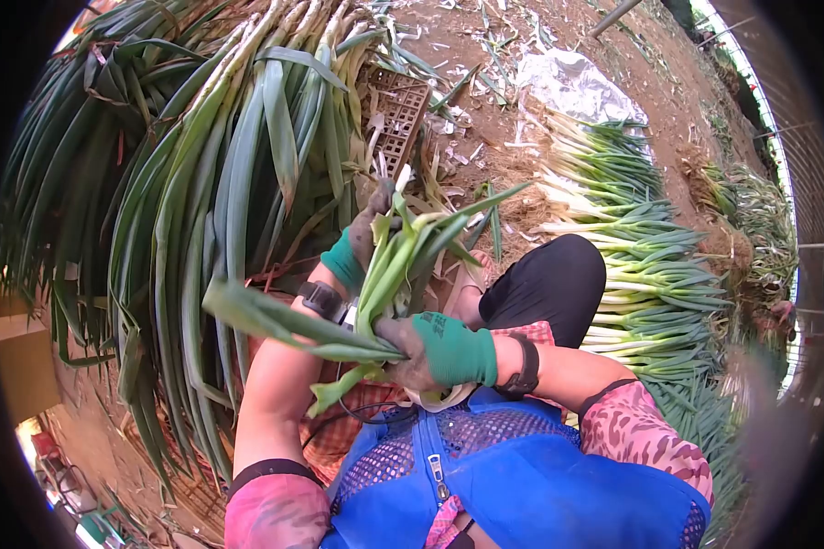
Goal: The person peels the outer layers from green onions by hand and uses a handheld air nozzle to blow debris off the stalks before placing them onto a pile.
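A leek [389,279] with broad green leaves stretches between my two hands, in front of my blue vest. My left hand [364,233], in a soiled green glove, is closed near its pale upper end. A thin, light-coloured tip pokes up beside that hand; I cannot make out what it is. Lower down, the gloved fingers of my right hand [439,350] are wrapped round the leaves. One long leaf sticks out to the left, and a torn piece hangs under the right hand.
A big heap of untrimmed leeks [220,156] lies at the left, against a brown plastic crate [398,119]. To the right, trimmed leeks [650,265] lie in a long row below a silvery sheet [577,82]. Leaf scraps litter the soil. A cardboard box [23,361] stands far left.
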`<state>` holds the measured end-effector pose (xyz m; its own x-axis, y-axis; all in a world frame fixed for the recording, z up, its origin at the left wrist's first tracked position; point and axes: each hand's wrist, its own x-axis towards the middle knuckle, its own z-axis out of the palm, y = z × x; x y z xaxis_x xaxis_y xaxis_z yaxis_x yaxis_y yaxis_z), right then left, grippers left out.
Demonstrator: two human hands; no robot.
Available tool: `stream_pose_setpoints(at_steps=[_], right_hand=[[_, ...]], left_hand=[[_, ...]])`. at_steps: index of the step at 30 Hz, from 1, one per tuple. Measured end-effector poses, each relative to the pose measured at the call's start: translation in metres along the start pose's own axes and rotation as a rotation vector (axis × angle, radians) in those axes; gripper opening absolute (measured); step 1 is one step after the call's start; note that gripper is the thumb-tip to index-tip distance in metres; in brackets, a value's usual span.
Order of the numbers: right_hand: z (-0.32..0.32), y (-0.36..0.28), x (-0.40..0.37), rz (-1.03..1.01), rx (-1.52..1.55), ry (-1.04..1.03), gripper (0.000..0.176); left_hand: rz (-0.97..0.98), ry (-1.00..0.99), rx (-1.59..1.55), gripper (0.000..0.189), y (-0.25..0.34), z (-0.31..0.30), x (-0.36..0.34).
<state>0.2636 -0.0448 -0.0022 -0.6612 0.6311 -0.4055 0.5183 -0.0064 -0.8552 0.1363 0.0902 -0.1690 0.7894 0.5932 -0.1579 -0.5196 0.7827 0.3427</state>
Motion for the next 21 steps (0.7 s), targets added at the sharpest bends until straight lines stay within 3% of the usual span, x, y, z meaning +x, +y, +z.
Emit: stream_pose_setpoints(at_steps=[1, 3, 4, 5, 7, 8, 9, 12, 13, 14, 15, 16, 17, 21], right_hand=[[0.0, 0.0, 0.0, 0.01, -0.005, -0.005, 0.045], [0.0, 0.0, 0.002, 0.026, -0.021, -0.014, 0.045], [-0.003, 0.002, 0.001, 0.036, -0.022, 0.013, 0.046], [-0.009, 0.006, -0.004, 0.044, -0.023, 0.039, 0.047], [-0.026, 0.009, -0.016, 0.132, -0.123, 0.102, 0.05], [-0.04, 0.01, -0.023, 0.212, -0.224, 0.143, 0.053], [-0.056, 0.019, -0.027, 0.22, -0.208, 0.161, 0.054], [-0.095, 0.053, -0.058, 0.246, -0.566, 0.251, 0.053], [-0.105, 0.038, -0.071, 0.338, -0.698, 0.283, 0.053], [-0.118, 0.082, -0.091, 0.325, -0.749, 0.342, 0.05], [-0.129, 0.078, -0.106, 0.564, -0.574, 0.472, 0.048], [-0.144, 0.089, -0.124, 0.589, -0.021, 0.596, 0.047], [-0.159, 0.125, -0.144, 0.427, -0.019, 0.873, 0.042], [-0.203, 0.231, -0.25, 0.509, 0.242, 1.115, 0.022]], left_hand=[[0.097, -0.009, -0.124, 0.036, 0.004, 0.019, -0.003], [0.401, 0.042, -0.051, 0.039, 0.023, 0.055, -0.022], [0.354, 0.03, -0.113, 0.032, 0.04, 0.033, -0.019], [0.396, -0.104, -0.15, 0.037, 0.056, 0.045, -0.025], [0.402, -0.045, -0.201, 0.046, 0.08, 0.065, -0.038], [0.56, 0.034, -0.267, 0.055, 0.084, 0.072, -0.038], [0.421, -0.071, -0.229, 0.057, 0.096, 0.076, -0.049], [0.542, -0.176, -0.245, 0.054, 0.11, 0.02, -0.052], [0.579, -0.209, -0.249, 0.053, 0.113, 0.009, -0.054], [0.636, 0.003, -0.191, 0.048, 0.116, 0.013, -0.059], [0.691, 0.218, -0.135, 0.045, 0.117, 0.018, -0.064], [0.79, 0.171, 0.037, 0.042, 0.113, 0.007, -0.063], [0.882, 0.126, 0.212, 0.039, 0.107, -0.001, -0.06], [0.499, 0.417, 0.399, 0.042, 0.087, 0.075, -0.058]])
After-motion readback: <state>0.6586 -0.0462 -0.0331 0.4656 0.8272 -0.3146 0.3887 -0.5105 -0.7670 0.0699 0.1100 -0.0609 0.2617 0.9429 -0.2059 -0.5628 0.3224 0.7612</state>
